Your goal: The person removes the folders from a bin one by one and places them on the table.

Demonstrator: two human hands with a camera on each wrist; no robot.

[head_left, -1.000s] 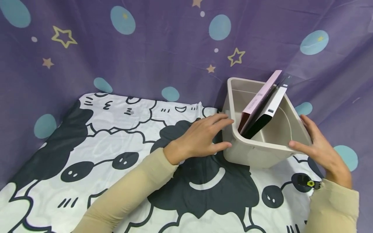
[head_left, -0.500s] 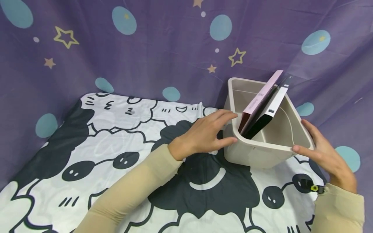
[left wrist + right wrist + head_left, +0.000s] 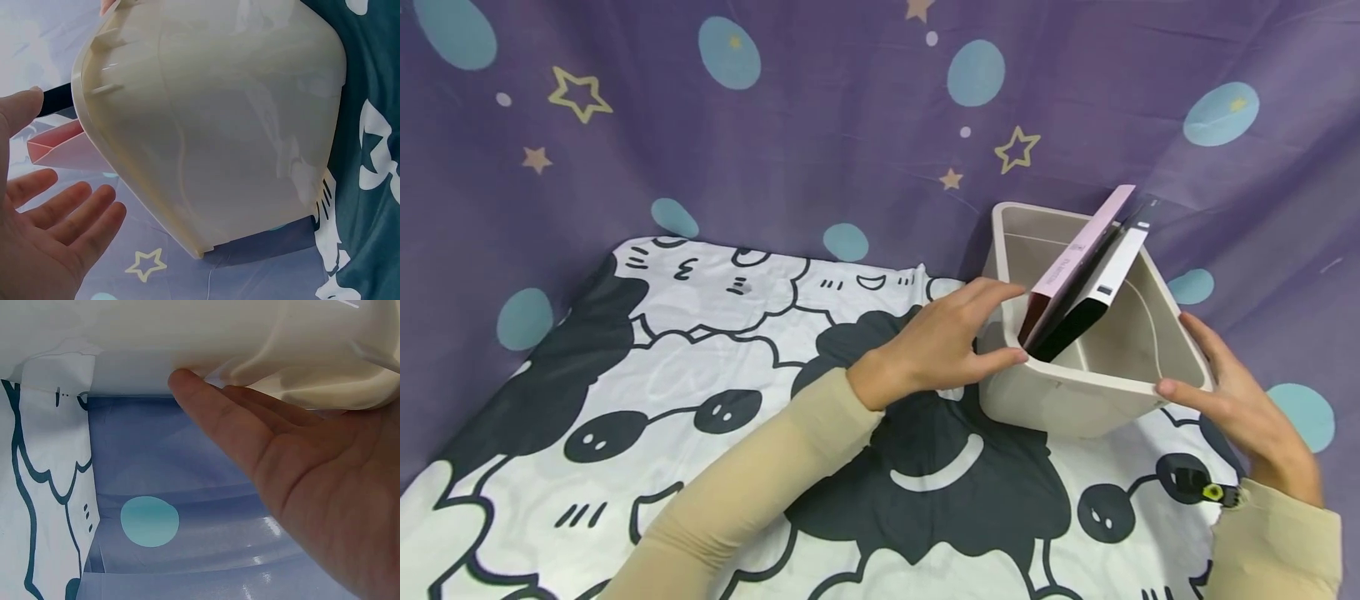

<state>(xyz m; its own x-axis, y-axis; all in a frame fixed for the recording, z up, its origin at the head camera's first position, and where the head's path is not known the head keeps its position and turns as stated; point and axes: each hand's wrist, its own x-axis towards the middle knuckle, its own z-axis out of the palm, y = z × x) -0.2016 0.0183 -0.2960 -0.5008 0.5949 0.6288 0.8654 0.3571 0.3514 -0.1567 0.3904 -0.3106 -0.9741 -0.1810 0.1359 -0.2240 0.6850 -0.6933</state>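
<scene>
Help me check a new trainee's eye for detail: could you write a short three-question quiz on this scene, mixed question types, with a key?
1. True or false: the pink box-like item sticks up above the rim of the bin.

2. What covers the surface under the bin?
a) bare wooden boards
b) a black-and-white cartoon-print cloth
c) sheets of newspaper

3. Fill in: of the three current views, only the ____ view looks down into the bin.

Key: 1. true; 2. b; 3. head
</scene>
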